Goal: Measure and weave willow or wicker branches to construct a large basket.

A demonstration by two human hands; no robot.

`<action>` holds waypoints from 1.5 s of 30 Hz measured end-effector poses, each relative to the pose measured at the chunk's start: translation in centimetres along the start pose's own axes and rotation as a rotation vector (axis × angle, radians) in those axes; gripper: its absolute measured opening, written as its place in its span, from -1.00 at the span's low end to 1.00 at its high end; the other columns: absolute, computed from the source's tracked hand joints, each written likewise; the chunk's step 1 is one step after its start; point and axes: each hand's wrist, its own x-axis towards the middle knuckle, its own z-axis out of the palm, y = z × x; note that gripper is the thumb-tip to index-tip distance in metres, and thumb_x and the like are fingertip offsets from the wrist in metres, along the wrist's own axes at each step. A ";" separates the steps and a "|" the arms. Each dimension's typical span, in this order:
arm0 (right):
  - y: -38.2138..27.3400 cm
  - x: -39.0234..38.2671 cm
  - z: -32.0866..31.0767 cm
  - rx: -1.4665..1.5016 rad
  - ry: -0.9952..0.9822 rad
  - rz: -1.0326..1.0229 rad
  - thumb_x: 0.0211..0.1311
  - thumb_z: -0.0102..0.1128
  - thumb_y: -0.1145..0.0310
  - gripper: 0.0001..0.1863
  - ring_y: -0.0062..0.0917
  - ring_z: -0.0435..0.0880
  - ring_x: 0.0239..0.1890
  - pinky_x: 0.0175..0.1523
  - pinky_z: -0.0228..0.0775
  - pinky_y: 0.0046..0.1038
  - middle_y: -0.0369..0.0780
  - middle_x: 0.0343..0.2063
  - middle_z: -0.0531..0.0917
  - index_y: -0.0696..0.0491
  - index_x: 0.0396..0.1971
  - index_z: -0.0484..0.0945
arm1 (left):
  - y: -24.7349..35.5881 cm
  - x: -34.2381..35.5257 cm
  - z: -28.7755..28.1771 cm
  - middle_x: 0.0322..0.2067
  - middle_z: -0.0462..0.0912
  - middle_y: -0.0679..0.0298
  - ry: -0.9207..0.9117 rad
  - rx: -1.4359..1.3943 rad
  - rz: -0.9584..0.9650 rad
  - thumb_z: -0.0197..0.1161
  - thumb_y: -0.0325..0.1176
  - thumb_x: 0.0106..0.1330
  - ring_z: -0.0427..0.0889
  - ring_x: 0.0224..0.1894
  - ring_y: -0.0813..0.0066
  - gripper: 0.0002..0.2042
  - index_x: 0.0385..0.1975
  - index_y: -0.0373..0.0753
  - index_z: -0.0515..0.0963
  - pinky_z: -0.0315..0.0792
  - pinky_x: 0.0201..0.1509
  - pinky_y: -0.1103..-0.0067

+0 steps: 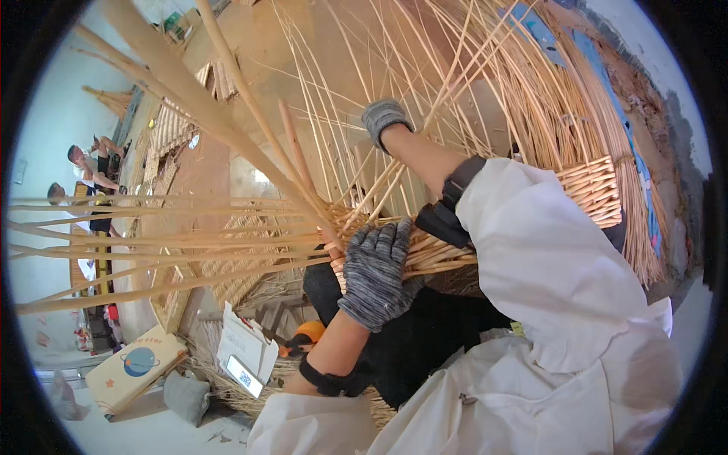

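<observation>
The woven stick piece [444, 256] sits at the far edge of the lap [447, 326], w/ bare sticks poking out. The L hand [377, 269], in a gray glove, lies on its left end, fingers close together & a bit bent, by the foot of a thick pole [197, 96]; thumb side is hid, so can't tell how tight it grips. The R hand [387, 117] is farther out, by the thin sticks [438, 106]; its fingers are hid, so can't tell if it's open or has a stick. Prob. trouble: a stick bent too hard may snap, or the weave may spring loose if the L hand lets up. The long sticks [174, 285] going left could snag or poke someone. Off the lap's left edge: an orange & black thing [309, 331] & a phone-like thing [244, 375]. A pale box [135, 371] is nr the left edge of the floor [246, 180], a big stick bundle [523, 91] is along its right edge, & 2 ppl [102, 165] are by its far left edge.
</observation>
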 end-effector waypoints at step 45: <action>20.0 -30.4 3.6 0.794 0.564 0.293 0.14 -0.04 0.36 -0.77 -0.43 0.55 -0.32 -0.21 0.37 -0.47 -0.07 -0.37 0.56 0.14 -0.24 0.44 | 19.3 9.4 8.5 0.13 0.05 0.05 -0.147 0.190 0.108 0.31 0.05 -0.18 0.05 0.18 0.13 -0.05 0.18 -0.22 -0.07 -0.11 0.20 0.17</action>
